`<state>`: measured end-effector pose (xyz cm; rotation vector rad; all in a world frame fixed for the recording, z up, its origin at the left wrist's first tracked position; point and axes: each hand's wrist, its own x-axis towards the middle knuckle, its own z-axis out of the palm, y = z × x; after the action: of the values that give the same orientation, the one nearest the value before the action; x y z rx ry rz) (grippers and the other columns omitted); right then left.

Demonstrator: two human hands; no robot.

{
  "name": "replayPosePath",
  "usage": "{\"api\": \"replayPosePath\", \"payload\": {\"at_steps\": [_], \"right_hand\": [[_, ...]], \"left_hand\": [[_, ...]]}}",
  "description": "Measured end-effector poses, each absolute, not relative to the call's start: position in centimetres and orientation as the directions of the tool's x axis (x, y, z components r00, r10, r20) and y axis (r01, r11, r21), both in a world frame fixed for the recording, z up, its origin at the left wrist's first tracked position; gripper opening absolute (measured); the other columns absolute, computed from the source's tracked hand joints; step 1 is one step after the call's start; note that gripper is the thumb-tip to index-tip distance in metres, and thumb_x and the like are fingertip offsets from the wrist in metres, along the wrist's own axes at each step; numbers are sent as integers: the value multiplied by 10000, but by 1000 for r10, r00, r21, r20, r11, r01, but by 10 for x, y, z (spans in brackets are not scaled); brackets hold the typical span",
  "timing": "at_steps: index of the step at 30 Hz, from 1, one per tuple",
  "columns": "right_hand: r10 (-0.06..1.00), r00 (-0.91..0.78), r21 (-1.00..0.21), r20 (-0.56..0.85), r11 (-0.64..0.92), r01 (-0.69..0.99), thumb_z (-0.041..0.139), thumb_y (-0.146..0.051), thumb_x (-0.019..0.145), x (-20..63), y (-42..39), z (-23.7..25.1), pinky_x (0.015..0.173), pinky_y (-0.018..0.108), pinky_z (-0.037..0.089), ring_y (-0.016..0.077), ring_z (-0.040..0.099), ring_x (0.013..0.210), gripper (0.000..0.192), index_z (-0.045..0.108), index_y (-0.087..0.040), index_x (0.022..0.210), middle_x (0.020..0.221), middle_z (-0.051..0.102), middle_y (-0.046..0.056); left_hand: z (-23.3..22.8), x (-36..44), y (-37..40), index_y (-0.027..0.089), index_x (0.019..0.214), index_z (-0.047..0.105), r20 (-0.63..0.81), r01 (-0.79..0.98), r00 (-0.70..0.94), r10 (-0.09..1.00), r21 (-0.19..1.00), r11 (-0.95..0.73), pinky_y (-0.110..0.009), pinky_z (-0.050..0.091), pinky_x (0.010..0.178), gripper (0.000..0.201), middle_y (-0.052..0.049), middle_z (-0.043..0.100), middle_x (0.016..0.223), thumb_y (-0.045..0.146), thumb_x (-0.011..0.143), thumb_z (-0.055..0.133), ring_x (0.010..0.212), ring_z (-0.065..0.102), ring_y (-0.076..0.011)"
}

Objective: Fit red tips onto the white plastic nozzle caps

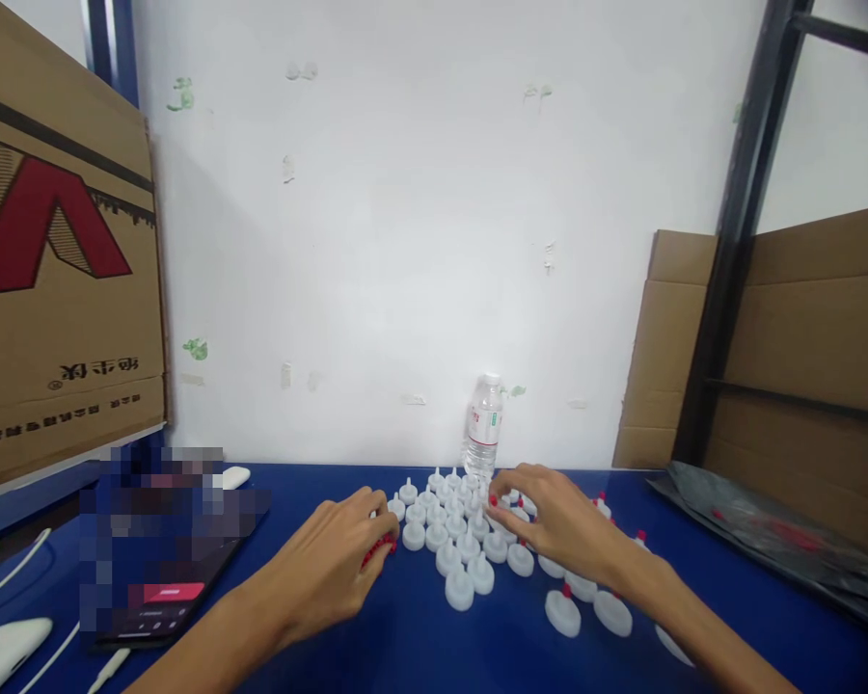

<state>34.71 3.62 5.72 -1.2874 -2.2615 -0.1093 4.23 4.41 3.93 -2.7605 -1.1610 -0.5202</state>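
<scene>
Several translucent white nozzle lids (459, 590) stand close together on the blue table. My left hand (333, 554) is just left of this group, its fingers curled around several small red caps (380, 547). At the back right of the group, my right hand (560, 520) pinches a red cap (493, 500) between thumb and fingertips; whether that cap touches a nozzle I cannot tell. Around and beneath my right forearm are lids with red tips, among them a red-tipped lid (562, 614) near the front. My right hand and forearm partly hide some of them.
Against the white wall stands a clear water bottle (484, 429). A phone (166, 588), cables and white devices lie at the left, beside a large cardboard box (65, 251). A dark plastic bag (759, 530) with something red lies at the right, near a black metal post (723, 260).
</scene>
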Motion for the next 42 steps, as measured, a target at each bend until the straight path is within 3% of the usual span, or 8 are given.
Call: {"api": "replayPosePath", "payload": {"at_steps": [4,9,13,17,23,31,37,42], "right_hand": [[826,-484,-312,289,560,768,653,-507,892,357,36,62,772,317,455,207,612,880,259,708,-254,903,945,683,19],[783,-621,-521,-19,523,675,758,-506,784,360,35,60,567,231,382,134,551,656,293,756,-226,868,721,654,-24],[774,-621,-560,-120,464,686,815,-484,719,362,33,64,546,217,371,120,550,633,317,776,-231,906,730,678,-32],[835,-549,-481,29,494,725,736,-499,822,356,33,65,556,227,363,132,559,639,289,765,-244,955,706,674,-29],[829,-523,-362,199,558,747,713,-384,880,337,35,50,740,276,444,186,650,833,136,762,-270,935,903,734,-3],[799,-450,-407,399,594,694,417,-376,1045,333,28,51,758,321,499,182,635,880,208,568,-251,1113,1082,680,41],[645,-546,-211,535,728,653,527,-254,1009,311,25,31,916,365,490,212,604,1047,115,602,-251,1096,1109,661,43],[614,-546,-157,570,734,661,590,-385,988,303,19,26,852,340,516,219,643,994,213,617,-255,1154,1068,688,51]], "left_hand": [[30,37,51,265,1001,650,256,740,639,725,55,-671,-352,403,755,155,-34,628,1079,186,901,563,1011,586,-266],[22,33,55,259,948,650,216,754,620,754,100,-649,-351,406,761,111,-25,621,1066,189,898,580,980,601,-251],[21,35,56,252,913,640,195,747,629,752,117,-655,-330,407,753,137,-20,629,1056,163,920,536,961,613,-230],[23,40,55,241,936,633,226,732,641,734,108,-672,-320,414,735,144,-32,642,1038,158,918,518,922,626,-225],[28,48,50,244,992,646,310,698,640,703,148,-701,-305,427,707,190,-23,699,943,193,965,465,826,658,-208],[22,54,49,254,1132,625,493,627,633,598,127,-769,-267,463,719,247,-27,692,1011,173,995,437,885,667,-186],[21,60,43,275,1163,661,554,579,594,584,209,-788,-238,477,704,300,-18,673,977,193,1019,412,787,654,-146],[16,65,39,327,1244,663,590,506,580,562,281,-816,-232,472,675,352,-13,672,1026,195,1027,418,756,650,-124]]}}
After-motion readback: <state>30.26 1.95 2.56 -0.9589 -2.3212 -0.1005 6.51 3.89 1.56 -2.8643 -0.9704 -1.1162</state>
